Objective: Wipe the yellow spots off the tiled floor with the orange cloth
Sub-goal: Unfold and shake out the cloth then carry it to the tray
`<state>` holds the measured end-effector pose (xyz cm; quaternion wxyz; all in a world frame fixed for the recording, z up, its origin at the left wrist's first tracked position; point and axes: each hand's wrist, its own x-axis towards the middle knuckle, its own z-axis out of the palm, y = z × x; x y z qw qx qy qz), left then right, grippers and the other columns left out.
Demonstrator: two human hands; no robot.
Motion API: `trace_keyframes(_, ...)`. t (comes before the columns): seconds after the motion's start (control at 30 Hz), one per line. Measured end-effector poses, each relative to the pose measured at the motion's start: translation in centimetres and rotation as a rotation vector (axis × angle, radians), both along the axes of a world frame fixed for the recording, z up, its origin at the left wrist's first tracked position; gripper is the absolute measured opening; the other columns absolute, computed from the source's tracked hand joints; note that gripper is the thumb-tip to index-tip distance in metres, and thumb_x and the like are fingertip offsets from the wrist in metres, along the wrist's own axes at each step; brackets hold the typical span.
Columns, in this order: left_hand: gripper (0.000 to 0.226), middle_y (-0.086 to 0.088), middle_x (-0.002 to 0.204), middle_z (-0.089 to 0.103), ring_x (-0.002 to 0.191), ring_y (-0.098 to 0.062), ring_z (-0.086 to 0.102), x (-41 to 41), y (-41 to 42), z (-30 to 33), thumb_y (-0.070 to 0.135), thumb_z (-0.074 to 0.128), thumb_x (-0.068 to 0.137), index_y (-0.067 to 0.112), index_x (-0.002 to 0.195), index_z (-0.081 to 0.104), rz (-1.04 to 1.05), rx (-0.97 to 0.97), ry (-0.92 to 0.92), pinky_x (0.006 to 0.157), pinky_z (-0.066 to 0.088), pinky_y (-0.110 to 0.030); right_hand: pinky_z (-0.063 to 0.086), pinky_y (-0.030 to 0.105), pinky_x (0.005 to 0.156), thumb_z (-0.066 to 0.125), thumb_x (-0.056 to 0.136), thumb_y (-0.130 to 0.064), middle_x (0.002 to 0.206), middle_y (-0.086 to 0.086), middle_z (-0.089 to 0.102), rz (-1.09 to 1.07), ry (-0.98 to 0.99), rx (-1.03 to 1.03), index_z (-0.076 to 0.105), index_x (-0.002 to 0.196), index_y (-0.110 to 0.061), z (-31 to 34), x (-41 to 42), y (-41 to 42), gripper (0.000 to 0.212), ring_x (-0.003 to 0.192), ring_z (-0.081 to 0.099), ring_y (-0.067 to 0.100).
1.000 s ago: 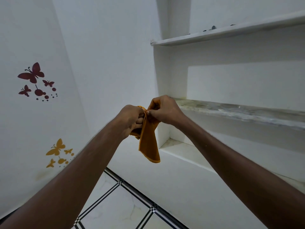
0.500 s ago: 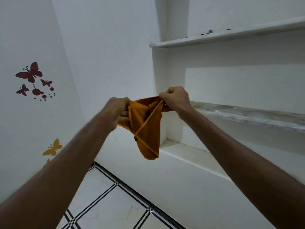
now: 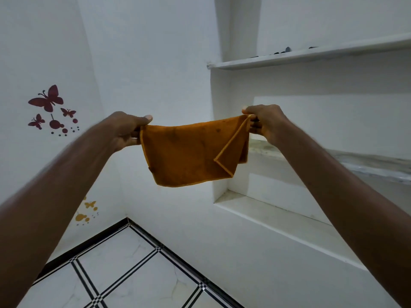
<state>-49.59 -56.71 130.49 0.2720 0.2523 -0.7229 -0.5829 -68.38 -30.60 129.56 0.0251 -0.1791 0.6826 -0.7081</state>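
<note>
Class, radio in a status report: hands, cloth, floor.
Left hand and right hand each pinch a top corner. Orange cloth spread mid-air, one corner folded. Tiled floor untouched; no spots visible.

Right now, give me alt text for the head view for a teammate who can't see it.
Two bare hands hold an orange cloth stretched out at chest height, the left hand and right hand each pinching a top corner. Below lies a white tiled floor with black lines; butterfly decals and shelves mark the white walls.

place: room corner in a home | walls: plain white plaster with maroon butterfly wall stickers (image 3: 46, 101) and yellow butterfly wall stickers (image 3: 87, 211) | storage: built-in white masonry shelves (image 3: 311, 55) in a recessed niche | floor: white tiled floor with black-and-white checked border lines (image 3: 124, 270)
</note>
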Motion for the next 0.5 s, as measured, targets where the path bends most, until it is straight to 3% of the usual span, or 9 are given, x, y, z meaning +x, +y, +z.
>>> trace_keyframes(0.07, 0.045, -0.008, 0.116, 0.064, 0.107, -0.023, 0.063, 0.6, -0.4, 0.7, 0.018, 0.076, 0.083, 0.006, 0.123, 0.061, -0.132, -0.071, -0.07, 0.08, 0.053, -0.035, 0.06, 0.025, 0.068, 0.07, 0.093, -0.012, 0.1, 0.011, 0.07, 0.054, 0.097, 0.09, 0.067, 0.109, -0.005, 0.1, 0.1, 0.1, 0.017, 0.088, 0.072, 0.021)
trace_keyframes(0.13, 0.051, -0.007, 0.124, 0.06, 0.115, -0.026, 0.057, 1.0, -0.7, 1.2, 0.013, 0.077, 0.08, 0.014, 0.129, 0.062, -0.211, -0.207, -0.139, 0.086, 0.051, -0.038, 0.061, 0.025, 0.069, 0.069, 0.093, -0.011, 0.099, 0.013, 0.071, 0.057, 0.227, 0.236, 0.069, 0.107, -0.005, 0.3, 0.0, 0.5, 0.015, 0.087, 0.074, 0.022)
trace_keyframes(0.3, 0.035, -0.009, 0.104, 0.067, 0.098, -0.02, 0.064, 2.0, -1.6, 2.1, 0.013, 0.077, 0.083, 0.017, 0.117, 0.071, -0.157, -0.501, -0.129, 0.077, 0.055, -0.031, 0.063, 0.026, 0.07, 0.067, 0.095, -0.008, 0.097, 0.012, 0.072, 0.024, 0.453, 0.331, 0.073, 0.108, -0.006, 0.8, -0.3, 1.7, 0.014, 0.085, 0.074, 0.021)
trace_keyframes(0.4, 0.026, -0.012, 0.101, 0.07, 0.092, -0.02, 0.065, 2.1, -2.3, 2.3, 0.02, 0.078, 0.084, 0.016, 0.109, 0.075, -0.097, -0.522, -0.111, 0.069, 0.054, -0.027, 0.06, 0.02, 0.06, 0.067, 0.095, -0.008, 0.093, 0.011, 0.071, -0.01, 0.504, 0.315, 0.073, 0.107, -0.008, 0.9, -0.4, 1.6, 0.013, 0.081, 0.073, 0.019)
trace_keyframes(0.5, 0.026, -0.01, 0.102, 0.066, 0.087, -0.02, 0.061, 1.7, -2.5, 1.7, 0.025, 0.076, 0.085, 0.012, 0.107, 0.074, -0.066, -0.473, -0.22, 0.064, 0.053, -0.027, 0.06, 0.02, 0.057, 0.071, 0.093, -0.013, 0.09, 0.011, 0.071, -0.041, 0.441, 0.396, 0.072, 0.106, -0.005, 0.0, -0.8, 0.6, 0.016, 0.075, 0.073, 0.018)
